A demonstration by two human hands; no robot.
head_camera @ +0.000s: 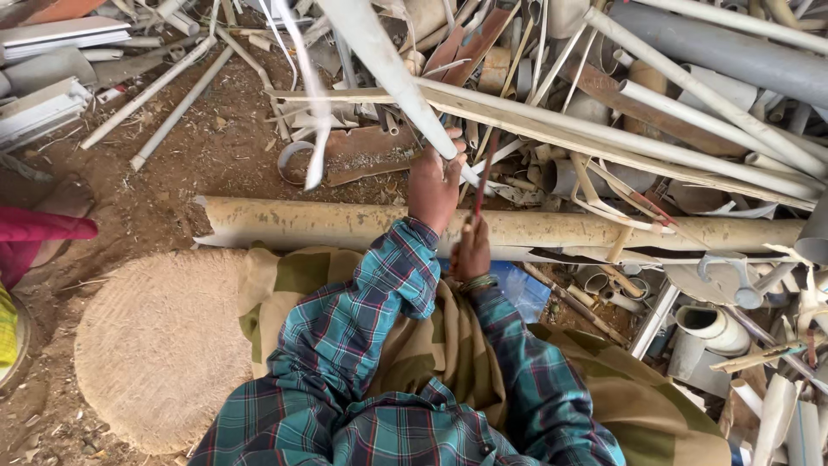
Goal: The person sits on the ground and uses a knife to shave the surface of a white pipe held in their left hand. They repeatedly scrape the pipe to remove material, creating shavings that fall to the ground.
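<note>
My left hand grips a long white plastic pipe that slants up and to the left out of the scrap pile. My right hand sits just below it, closed around the handle of a thin dark blade-like tool that points up toward the pipe. Both sleeves are teal plaid. A thick, dirty yellowish pipe lies crosswise on the ground right under my hands. My lap is covered by tan and olive cloth.
A dense heap of white and grey plastic pipes, strips and fittings fills the top and right. A round woven mat lies on the dirt at lower left. Another person's pink garment shows at the left edge.
</note>
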